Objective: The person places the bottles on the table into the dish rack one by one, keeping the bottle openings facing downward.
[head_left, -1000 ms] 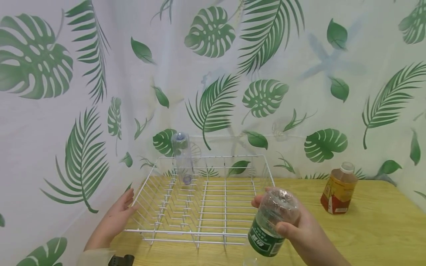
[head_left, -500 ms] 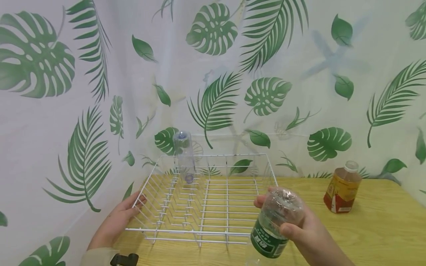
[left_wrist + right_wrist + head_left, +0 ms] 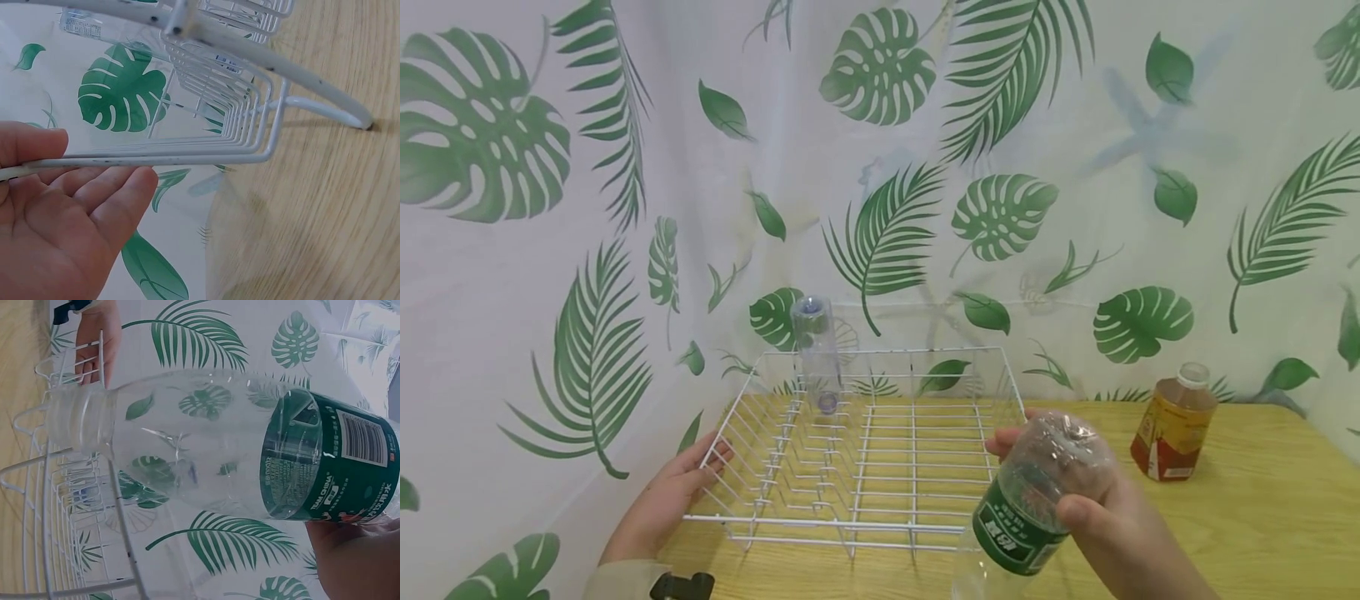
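My right hand (image 3: pixel 1123 529) grips an uncapped clear plastic water bottle (image 3: pixel 1015 527) with a green label around its base end. The bottle is tilted upside down, base up and neck down, over the front right corner of a white wire dish rack (image 3: pixel 850 524). In the right wrist view the open bottle neck (image 3: pixel 81 419) overlaps the rack's wires. My left hand (image 3: pixel 673 492) is at the rack's left side. The left wrist view shows its thumb above a side wire (image 3: pixel 187 160) and its fingers beneath. Another clear bottle (image 3: pixel 817 350) stands upside down in the rack's back left.
An orange-and-red labelled bottle (image 3: pixel 1174 429), uncapped, stands upright on the wooden table (image 3: pixel 1247 517) at the right. A white curtain (image 3: pixel 1060 100) with green leaf prints hangs behind and at the left.
My left fingers have moved inward from beside the rack to its side wires. My right hand has shifted slightly right and up with the water bottle.
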{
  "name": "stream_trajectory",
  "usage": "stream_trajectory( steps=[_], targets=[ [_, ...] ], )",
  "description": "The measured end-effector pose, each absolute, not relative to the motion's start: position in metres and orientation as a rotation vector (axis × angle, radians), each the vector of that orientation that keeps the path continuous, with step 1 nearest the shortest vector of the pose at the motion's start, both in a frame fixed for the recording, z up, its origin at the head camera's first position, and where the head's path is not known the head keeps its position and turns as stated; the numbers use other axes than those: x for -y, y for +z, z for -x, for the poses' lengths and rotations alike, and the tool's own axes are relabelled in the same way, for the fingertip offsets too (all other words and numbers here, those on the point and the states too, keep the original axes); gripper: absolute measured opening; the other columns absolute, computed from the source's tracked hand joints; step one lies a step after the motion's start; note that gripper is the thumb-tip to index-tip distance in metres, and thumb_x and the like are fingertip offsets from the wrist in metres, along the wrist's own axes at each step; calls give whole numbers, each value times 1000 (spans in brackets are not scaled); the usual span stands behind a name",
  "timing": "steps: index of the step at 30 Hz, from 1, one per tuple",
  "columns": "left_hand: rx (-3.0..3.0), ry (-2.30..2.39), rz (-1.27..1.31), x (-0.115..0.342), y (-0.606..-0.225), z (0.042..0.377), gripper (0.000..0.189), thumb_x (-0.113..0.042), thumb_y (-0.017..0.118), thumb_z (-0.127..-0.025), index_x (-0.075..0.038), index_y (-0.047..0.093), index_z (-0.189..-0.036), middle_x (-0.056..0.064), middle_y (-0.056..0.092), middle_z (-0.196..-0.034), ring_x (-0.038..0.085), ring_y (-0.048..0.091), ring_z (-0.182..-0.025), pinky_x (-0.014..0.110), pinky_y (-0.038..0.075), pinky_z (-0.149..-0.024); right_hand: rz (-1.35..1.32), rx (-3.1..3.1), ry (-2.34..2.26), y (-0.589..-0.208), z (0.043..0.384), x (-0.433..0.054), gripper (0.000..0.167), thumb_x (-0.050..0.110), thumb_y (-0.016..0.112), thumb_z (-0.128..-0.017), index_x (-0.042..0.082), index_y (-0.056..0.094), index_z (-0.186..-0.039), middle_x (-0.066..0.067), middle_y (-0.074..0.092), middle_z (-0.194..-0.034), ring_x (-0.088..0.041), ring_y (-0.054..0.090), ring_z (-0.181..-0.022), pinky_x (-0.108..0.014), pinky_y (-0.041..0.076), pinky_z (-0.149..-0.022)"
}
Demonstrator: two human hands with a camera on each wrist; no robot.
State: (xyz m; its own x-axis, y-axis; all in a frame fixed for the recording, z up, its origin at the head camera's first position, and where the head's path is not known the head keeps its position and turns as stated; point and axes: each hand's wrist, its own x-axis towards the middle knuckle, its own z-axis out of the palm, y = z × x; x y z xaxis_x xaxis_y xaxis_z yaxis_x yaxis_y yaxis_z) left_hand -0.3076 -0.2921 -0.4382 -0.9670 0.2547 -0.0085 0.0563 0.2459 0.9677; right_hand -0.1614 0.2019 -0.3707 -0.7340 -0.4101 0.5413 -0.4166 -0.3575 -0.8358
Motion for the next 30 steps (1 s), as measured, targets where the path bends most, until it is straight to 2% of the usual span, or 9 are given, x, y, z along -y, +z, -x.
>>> stream_trajectory(
  steps=[5,11,15,20,25,30],
  targets=[
    [-2337,1811,-297,295,-442,308,63,-4,39,-105,1,11,-161,28,28,-160,39,30,-146,40,25,-118,-1069,1807,2250,-355,162,-193,61,30,52,-107,8,24,-157,-22,46,-149,-34,46,-136,-41,47,-105],
    [-2331,1809,-314,296,-442,309,63,-5,40,-106,1,11,-161,27,28,-160,40,30,-146,45,21,-119,-1044,1801,2174,-330,174,-175,62,38,58,-104,4,33,-150,-25,48,-146,-38,46,-133,-44,48,-102],
    [-2318,1817,-316,294,-440,309,63,-4,39,-106,0,10,-161,27,26,-161,39,29,-147,46,20,-120,-1043,1766,2174,-313,186,-163,63,39,63,-101,7,36,-148,-23,51,-143,-37,48,-134,-42,48,-102],
    [-2320,1805,-323,292,-438,309,62,-6,39,-107,0,9,-161,27,25,-161,40,28,-147,47,21,-120,-1028,1746,2168,-297,205,-147,67,38,70,-97,12,34,-147,-22,55,-135,-37,51,-129,-39,50,-99],
    [-2319,1808,-305,292,-438,310,62,-6,39,-107,-1,9,-162,27,25,-161,40,28,-147,47,21,-119,-917,1853,2075,-286,228,-128,82,45,76,-90,15,32,-152,-17,56,-133,-33,54,-125,-37,49,-100],
    [-2306,1810,-306,294,-439,310,63,-6,39,-107,-1,8,-162,28,24,-161,42,26,-147,51,18,-120,-836,1943,2026,-281,249,-110,81,45,77,-89,22,34,-154,-6,54,-144,-22,51,-132,-38,46,-106]
  ],
)
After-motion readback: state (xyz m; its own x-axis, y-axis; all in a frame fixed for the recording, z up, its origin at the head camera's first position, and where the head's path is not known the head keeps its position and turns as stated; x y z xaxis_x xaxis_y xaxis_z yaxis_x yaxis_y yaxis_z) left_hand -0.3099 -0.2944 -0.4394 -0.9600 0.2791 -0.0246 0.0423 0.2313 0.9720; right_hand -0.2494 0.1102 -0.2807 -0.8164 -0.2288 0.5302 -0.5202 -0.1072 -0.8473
